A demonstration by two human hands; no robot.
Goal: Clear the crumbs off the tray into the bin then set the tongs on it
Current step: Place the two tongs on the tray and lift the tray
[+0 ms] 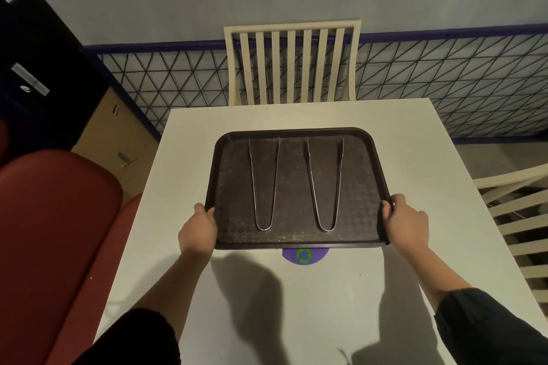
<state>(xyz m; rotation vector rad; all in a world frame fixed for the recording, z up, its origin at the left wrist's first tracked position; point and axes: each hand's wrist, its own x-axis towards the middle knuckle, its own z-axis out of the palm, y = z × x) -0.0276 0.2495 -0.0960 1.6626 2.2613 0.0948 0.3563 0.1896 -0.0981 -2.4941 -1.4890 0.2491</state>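
Observation:
A dark brown tray lies on the white table. Two metal tongs rest on it side by side, the left tongs and the right tongs, both spread apart with their tips pointing away from me. My left hand grips the tray's near left edge, thumb over the rim. My right hand grips the near right edge the same way. Pale specks show on the tray's textured surface. No bin is in view.
A purple round sticker with a green mark peeks from under the tray's near edge. A cream slatted chair stands behind the table, another chair at the right. A red padded seat is at the left.

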